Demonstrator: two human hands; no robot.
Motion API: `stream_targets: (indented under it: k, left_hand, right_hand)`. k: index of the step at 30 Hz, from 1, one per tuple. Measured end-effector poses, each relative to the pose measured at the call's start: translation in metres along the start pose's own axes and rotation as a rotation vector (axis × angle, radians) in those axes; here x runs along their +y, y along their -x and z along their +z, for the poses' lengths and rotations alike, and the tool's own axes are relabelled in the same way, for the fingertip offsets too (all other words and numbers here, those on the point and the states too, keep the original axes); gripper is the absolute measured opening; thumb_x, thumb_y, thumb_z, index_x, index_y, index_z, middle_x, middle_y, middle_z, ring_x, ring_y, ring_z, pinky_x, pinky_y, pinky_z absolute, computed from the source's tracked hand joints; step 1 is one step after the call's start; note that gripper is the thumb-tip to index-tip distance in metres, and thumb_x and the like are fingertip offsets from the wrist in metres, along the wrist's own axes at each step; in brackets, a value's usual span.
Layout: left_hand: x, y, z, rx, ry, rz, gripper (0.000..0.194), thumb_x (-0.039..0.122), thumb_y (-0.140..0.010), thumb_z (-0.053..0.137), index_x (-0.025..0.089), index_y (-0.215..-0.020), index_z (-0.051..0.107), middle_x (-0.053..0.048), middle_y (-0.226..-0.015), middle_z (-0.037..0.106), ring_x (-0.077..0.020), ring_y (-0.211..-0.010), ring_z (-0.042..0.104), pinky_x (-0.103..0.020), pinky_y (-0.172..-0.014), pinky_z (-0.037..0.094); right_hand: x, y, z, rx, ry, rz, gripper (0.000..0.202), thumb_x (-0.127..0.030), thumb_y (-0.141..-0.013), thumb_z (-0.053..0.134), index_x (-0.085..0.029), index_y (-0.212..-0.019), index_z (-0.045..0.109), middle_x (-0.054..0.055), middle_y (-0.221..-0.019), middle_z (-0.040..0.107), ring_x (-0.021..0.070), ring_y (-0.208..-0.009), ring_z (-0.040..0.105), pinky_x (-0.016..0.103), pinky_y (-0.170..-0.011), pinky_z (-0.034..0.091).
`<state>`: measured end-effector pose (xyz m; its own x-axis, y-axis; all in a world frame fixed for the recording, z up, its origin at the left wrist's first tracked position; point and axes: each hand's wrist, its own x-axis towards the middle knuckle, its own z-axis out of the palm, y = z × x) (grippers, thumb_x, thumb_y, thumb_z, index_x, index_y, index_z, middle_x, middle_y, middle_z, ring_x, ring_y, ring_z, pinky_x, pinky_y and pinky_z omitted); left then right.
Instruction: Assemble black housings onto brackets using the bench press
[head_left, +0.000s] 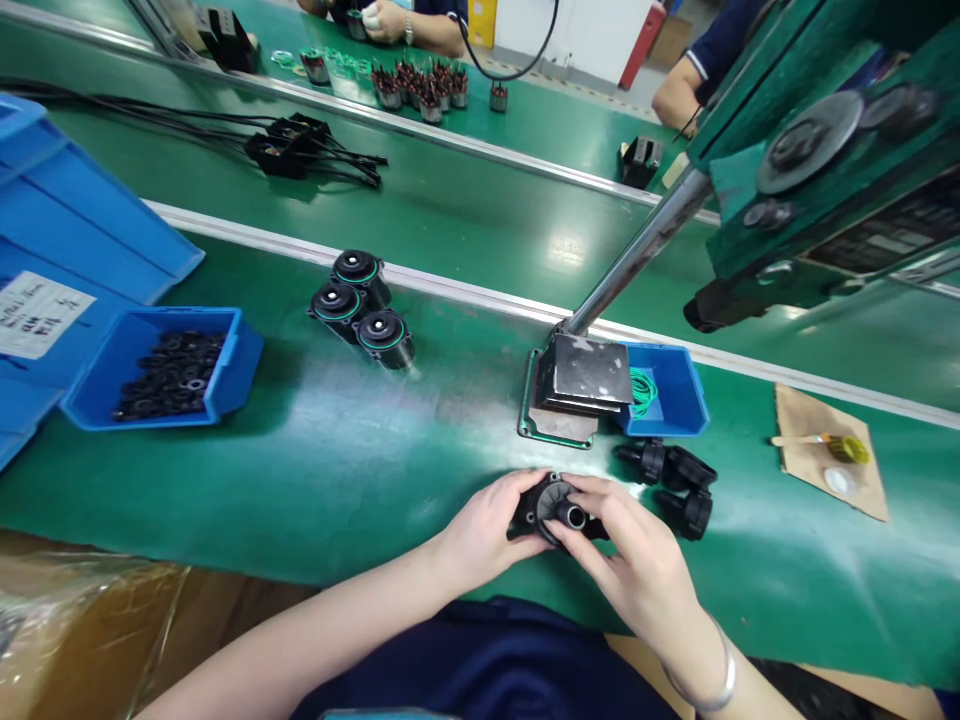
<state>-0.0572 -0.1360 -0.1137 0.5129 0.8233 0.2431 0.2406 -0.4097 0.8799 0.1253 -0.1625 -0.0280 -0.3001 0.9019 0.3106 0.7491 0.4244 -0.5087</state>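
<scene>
Close to the table's front edge, both hands are on a black round pump housing [551, 498] with a short pipe stub that points up toward me. My left hand [480, 530] grips its left side, thumb and fingers curved round the rim. From the right, my right hand [641, 550] closes its thumb and fingers about the stub and the upper rim. The housing's underside is hidden. Just right of my right hand lie several black plastic pipe-shaped housings [679, 470]. Beyond the hands sits a metal block [585, 370] on the press base plate [559, 425].
A green press [810, 160] overhangs the right side. Blue bins hold black rings [176, 375] and green O-rings [643, 390]. Three black motor cans [384, 335] stand left of centre. A brush [810, 440] lies on cardboard. Co-workers' hands [386, 20] are across the bench.
</scene>
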Motion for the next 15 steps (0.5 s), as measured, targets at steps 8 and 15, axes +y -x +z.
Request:
stream_targets:
  k: [8,15]
  left_hand:
    - [-0.002,-0.005,-0.002,-0.007,0.019,0.181,0.069,0.024,-0.084,0.069,0.03,-0.143,0.032,-0.012,-0.135,0.052,-0.0259,-0.126,0.054,-0.044,-0.104,0.051]
    - [0.019,-0.016,-0.013,0.1,-0.057,0.274,0.059,0.017,-0.076,0.073,0.028,-0.129,0.048,-0.008,-0.119,0.058,-0.0216,-0.108,0.063,-0.035,-0.091,0.056]
  right_hand:
    - [0.005,0.005,0.008,-0.013,-0.076,0.026,0.019,-0.023,-0.089,0.064,-0.019,-0.104,0.053,0.008,-0.112,0.063,0.0163,-0.11,0.062,0.027,-0.088,0.057]
    - [0.008,0.0,-0.018,-0.048,-0.093,0.087,0.042,-0.043,-0.086,0.066,-0.02,-0.116,0.048,0.008,-0.111,0.064,0.0192,-0.101,0.067,0.034,-0.083,0.06]
